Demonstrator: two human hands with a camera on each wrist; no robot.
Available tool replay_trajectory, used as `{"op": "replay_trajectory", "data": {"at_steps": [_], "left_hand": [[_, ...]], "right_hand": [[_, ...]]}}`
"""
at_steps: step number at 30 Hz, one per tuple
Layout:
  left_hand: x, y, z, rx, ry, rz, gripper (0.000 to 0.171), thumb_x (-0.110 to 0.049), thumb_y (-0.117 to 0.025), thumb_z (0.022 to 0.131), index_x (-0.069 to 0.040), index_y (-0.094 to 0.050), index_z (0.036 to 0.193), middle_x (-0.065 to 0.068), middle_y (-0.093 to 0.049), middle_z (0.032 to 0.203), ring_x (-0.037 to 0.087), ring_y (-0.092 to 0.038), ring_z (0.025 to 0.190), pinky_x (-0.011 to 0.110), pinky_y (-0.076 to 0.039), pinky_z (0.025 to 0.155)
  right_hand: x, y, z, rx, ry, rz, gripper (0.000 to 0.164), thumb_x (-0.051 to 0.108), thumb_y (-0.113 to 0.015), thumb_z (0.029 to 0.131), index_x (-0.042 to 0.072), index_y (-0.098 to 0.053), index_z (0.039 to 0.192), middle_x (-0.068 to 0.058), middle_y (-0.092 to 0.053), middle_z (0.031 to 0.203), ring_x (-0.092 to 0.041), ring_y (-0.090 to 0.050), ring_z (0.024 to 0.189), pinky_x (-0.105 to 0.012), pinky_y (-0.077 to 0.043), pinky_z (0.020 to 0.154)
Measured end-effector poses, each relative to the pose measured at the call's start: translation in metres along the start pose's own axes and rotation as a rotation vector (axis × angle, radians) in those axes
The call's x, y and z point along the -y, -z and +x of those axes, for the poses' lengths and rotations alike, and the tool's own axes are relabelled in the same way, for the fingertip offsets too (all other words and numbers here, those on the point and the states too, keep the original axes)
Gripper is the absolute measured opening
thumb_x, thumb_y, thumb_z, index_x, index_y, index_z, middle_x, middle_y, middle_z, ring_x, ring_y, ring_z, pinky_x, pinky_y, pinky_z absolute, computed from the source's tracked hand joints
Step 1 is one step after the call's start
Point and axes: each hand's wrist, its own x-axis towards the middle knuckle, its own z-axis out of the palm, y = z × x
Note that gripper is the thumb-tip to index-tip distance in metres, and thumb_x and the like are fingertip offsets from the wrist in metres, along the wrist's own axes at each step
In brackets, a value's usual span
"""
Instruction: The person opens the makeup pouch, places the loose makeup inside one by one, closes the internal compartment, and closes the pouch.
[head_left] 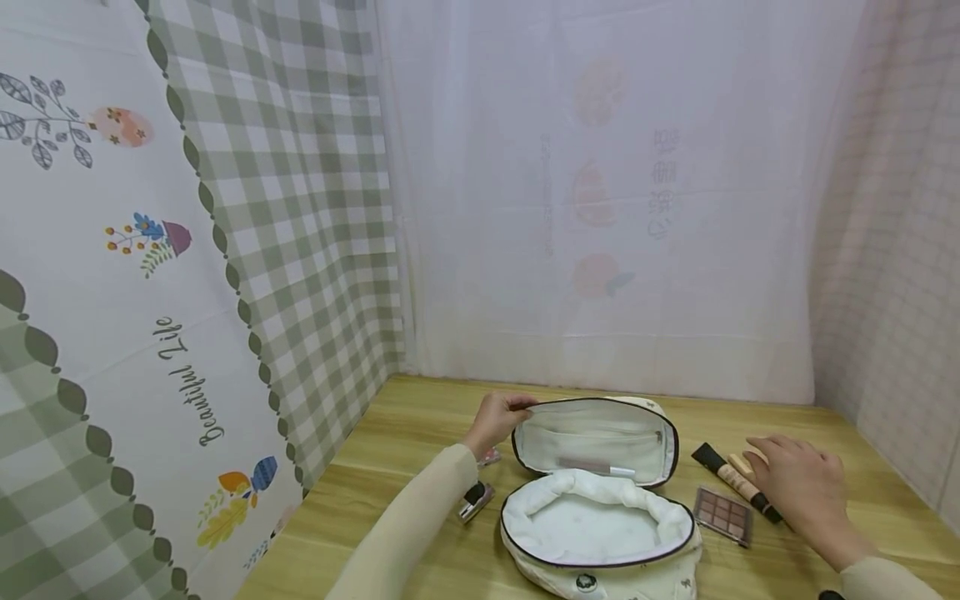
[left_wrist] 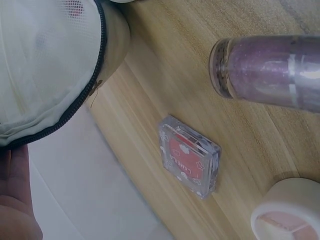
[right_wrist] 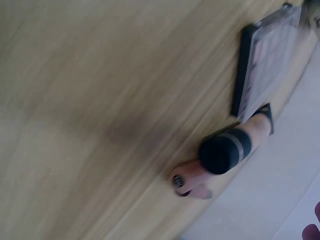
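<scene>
A cream makeup bag (head_left: 600, 575) stands unzipped, its lid (head_left: 585, 417) tilted up at the back. My left hand (head_left: 498, 423) grips the lid's left edge by the dark zipper; in the left wrist view the fingers (left_wrist: 17, 172) lie against that edge. Inside the lid lies a slim tube with a silvery end (head_left: 596, 467). To the right, my right hand (head_left: 806, 483) hovers with loosely bent fingers beside a beige tube with a black cap (head_left: 738, 483) and a smaller peach tube (right_wrist: 192, 175). I see nothing in its grasp. An eyeshadow palette (head_left: 723, 514) lies between it and the bag.
Left of the bag are a clear compact with a red label (left_wrist: 187, 157) and a glittery purple tube (left_wrist: 270, 70). A white round container (left_wrist: 285, 212) shows in the left wrist view. Curtains (head_left: 600, 208) hang behind the wooden table (head_left: 420, 400). A dark object (head_left: 831, 595) touches the bottom edge.
</scene>
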Motion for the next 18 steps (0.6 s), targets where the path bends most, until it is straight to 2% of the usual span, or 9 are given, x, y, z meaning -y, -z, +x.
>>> {"op": "replay_trajectory", "data": {"at_steps": [1, 6, 11, 18], "left_hand": [[0.0, 0.0, -0.001, 0.002, 0.005, -0.002, 0.019, -0.002, -0.069, 0.092, -0.008, -0.077, 0.108, 0.004, -0.074, 0.107, 0.016, -0.069, 0.099, 0.023, -0.054, 0.081], [0.0, 0.001, -0.003, 0.013, 0.018, -0.011, 0.019, -0.003, -0.07, 0.092, -0.008, -0.077, 0.109, 0.004, -0.074, 0.108, 0.015, -0.068, 0.099, 0.023, -0.054, 0.081], [0.002, 0.005, -0.004, 0.011, 0.016, -0.008, 0.021, -0.004, -0.07, 0.091, -0.008, -0.077, 0.11, 0.005, -0.073, 0.109, 0.017, -0.069, 0.101, 0.025, -0.054, 0.083], [0.005, 0.007, -0.007, -0.02, 0.024, 0.01, 0.02, -0.002, -0.07, 0.091, -0.009, -0.077, 0.108, 0.004, -0.074, 0.106, 0.017, -0.069, 0.099, 0.026, -0.055, 0.082]], "right_hand": [[-0.005, 0.0, -0.001, 0.039, -0.034, 0.001, 0.021, 0.015, -0.076, 0.083, 0.003, -0.073, 0.101, -0.023, -0.068, 0.101, -0.046, -0.062, 0.086, -0.059, -0.039, 0.068], [-0.031, 0.003, -0.005, 0.235, -0.173, 0.01, 0.031, 0.021, -0.068, 0.093, -0.002, -0.067, 0.114, -0.033, -0.061, 0.114, -0.057, -0.056, 0.094, -0.064, -0.036, 0.071], [-0.045, 0.006, -0.005, 0.305, -0.224, 0.002, 0.034, 0.024, -0.066, 0.094, -0.003, -0.065, 0.115, -0.035, -0.06, 0.113, -0.057, -0.058, 0.089, -0.057, -0.036, 0.062], [-0.053, 0.001, -0.006, 0.376, -0.248, 0.016, 0.037, 0.028, -0.06, 0.096, -0.003, -0.067, 0.114, -0.035, -0.061, 0.111, -0.056, -0.059, 0.091, -0.055, -0.036, 0.061]]}}
